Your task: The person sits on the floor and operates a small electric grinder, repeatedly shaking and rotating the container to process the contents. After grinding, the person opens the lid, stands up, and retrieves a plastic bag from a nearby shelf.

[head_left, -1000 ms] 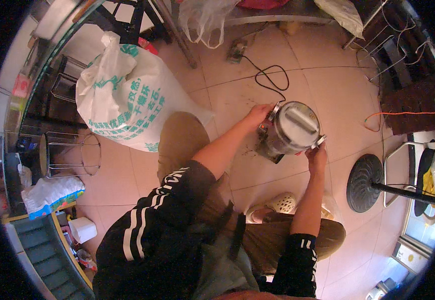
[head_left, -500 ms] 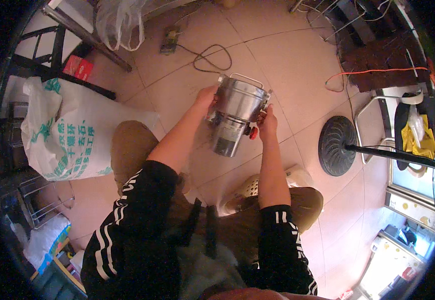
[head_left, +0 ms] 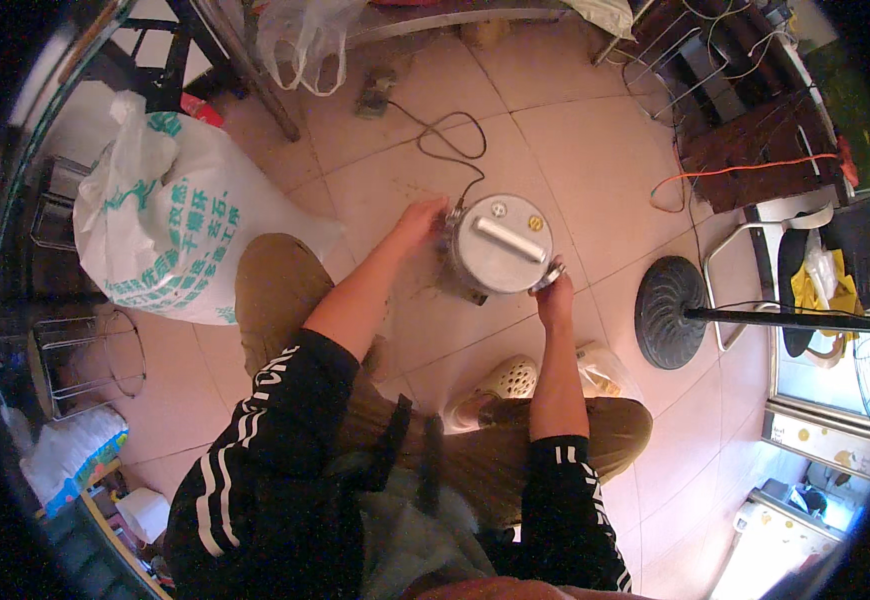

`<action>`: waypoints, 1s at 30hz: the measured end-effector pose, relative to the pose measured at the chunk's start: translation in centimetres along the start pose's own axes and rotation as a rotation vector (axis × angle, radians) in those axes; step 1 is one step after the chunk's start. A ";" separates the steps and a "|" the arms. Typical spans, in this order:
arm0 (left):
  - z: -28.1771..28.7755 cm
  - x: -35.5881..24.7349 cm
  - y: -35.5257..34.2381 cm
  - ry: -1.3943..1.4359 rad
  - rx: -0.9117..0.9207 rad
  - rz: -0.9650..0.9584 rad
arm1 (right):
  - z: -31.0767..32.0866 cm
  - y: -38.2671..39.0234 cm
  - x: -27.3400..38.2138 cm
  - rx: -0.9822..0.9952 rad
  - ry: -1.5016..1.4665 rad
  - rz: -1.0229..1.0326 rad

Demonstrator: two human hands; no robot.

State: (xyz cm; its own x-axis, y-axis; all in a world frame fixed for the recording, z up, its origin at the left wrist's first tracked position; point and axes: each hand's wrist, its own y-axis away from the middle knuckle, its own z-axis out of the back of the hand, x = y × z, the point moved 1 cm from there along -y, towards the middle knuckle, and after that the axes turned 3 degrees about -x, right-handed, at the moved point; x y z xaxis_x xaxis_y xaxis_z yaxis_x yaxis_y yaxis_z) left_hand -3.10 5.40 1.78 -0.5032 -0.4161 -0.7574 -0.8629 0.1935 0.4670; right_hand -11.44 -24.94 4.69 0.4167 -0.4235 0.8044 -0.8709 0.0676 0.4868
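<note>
A round steel grinder-like machine (head_left: 503, 248) with a flat lid, a bar handle on top and two small round fittings is in front of me, over the tiled floor; whether it rests on it I cannot tell. My left hand (head_left: 427, 218) grips its left side near a metal fitting, fingers partly hidden and blurred. My right hand (head_left: 555, 298) is closed on the fitting at its right side. A dark cord (head_left: 452, 123) runs from the machine to a socket strip (head_left: 375, 95) on the floor.
A large white sack (head_left: 170, 245) lies left by my knee, near wire stools (head_left: 85, 355). A clear plastic bag (head_left: 310, 45) hangs at the top. A black fan base (head_left: 667, 310) stands right, near a chair, a dark cabinet (head_left: 725, 170) and an orange cord. A beige clog (head_left: 510, 385) is below.
Half a second ago the machine was tilted, showing its steel side and base; it is now upright, lid facing me. Both my hands have stayed on it.
</note>
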 end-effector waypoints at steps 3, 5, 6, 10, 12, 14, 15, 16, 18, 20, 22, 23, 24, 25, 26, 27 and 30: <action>0.3 -0.2 3.3 -0.198 0.066 0.059 | 1.0 1.9 -1.1 0.037 0.073 -0.026; 0.0 -0.4 5.0 -0.407 0.109 0.050 | 1.7 2.9 -1.4 0.118 0.263 -0.147; -0.1 -0.6 5.4 -0.539 0.123 0.084 | 1.7 3.2 -1.6 0.186 0.314 -0.191; 0.6 0.4 5.9 -0.914 0.213 0.132 | 2.0 4.5 -2.6 0.279 0.521 -0.358; 1.7 2.1 5.8 -1.053 0.151 0.091 | 1.9 4.6 -3.7 0.278 0.580 -0.384; 2.7 4.0 5.2 -1.145 0.138 0.015 | 1.7 4.1 -4.9 0.286 0.739 -0.406; 3.2 4.8 4.9 -1.185 0.134 -0.013 | 1.7 4.1 -5.7 0.240 0.816 -0.395; 3.7 5.5 4.6 -1.166 0.153 -0.048 | 1.6 4.2 -6.5 0.189 0.717 -0.376; 4.3 6.6 4.3 -1.084 0.214 -0.049 | 1.4 3.8 -7.1 0.301 0.729 -0.384; 4.2 6.9 4.3 -1.042 0.224 -0.017 | 1.4 3.9 -7.1 0.242 0.808 -0.348; 3.8 6.2 4.8 -1.054 0.166 0.056 | 1.2 4.3 -6.5 0.226 0.798 -0.326; 3.3 5.5 5.1 -1.108 0.182 0.043 | 1.1 4.6 -6.0 0.208 0.822 -0.312; 2.7 4.6 5.3 -1.173 0.194 0.052 | 0.8 4.6 -5.5 0.230 0.832 -0.318; 2.2 3.6 5.5 -1.239 0.206 0.060 | 0.5 4.7 -5.0 0.268 0.847 -0.325; 1.6 2.5 5.7 -1.197 0.198 0.133 | 0.3 4.7 -4.4 0.293 0.867 -0.331; 1.1 1.7 6.0 -1.154 0.191 0.210 | 0.4 4.7 -3.8 0.283 0.787 -0.344; -0.2 -0.3 6.5 -0.968 0.146 0.243 | 1.3 4.5 -2.0 0.173 0.601 -0.369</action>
State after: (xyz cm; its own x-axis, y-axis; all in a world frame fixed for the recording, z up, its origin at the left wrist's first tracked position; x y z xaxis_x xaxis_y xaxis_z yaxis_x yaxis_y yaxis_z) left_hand -8.53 6.64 5.15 -0.4326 0.5368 -0.7244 -0.6968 0.3107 0.6465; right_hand -16.50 -24.96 4.81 0.7193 0.1821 0.6704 -0.6537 -0.1491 0.7419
